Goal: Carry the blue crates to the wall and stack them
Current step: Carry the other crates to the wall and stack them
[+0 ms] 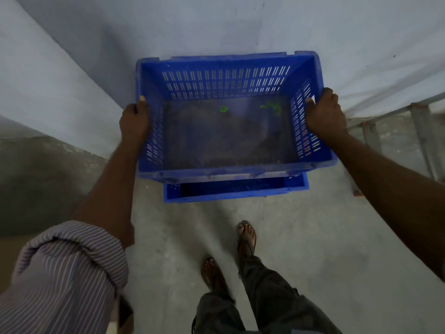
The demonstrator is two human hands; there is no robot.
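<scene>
Along the short side walls of the upper blue crate (228, 131) the fingers were clamped: the left hand (134, 122) had its fingers hooked over the rim with the palm pressed against the slotted wall, and the right hand (325, 114) gripped the opposite rim the same way, both closed firmly on the plastic. Bare forearms ran back from there, the left one to a rolled striped sleeve (67, 273). The held crate hung directly over a lower blue crate (236, 189) that sat on the concrete floor (168, 237) close to the pale wall (216, 27), whose near edge alone showed beneath; whether the two were already touching could not be told. A few green scraps (271, 107) lay on the dusty crate bottom. To seat it well, the person would probably have needed to keep it level, line its corners up with the rim below, and let it down evenly before releasing. A metal frame (421, 131) lay on the floor just to the right, near enough to be worth avoiding.
</scene>
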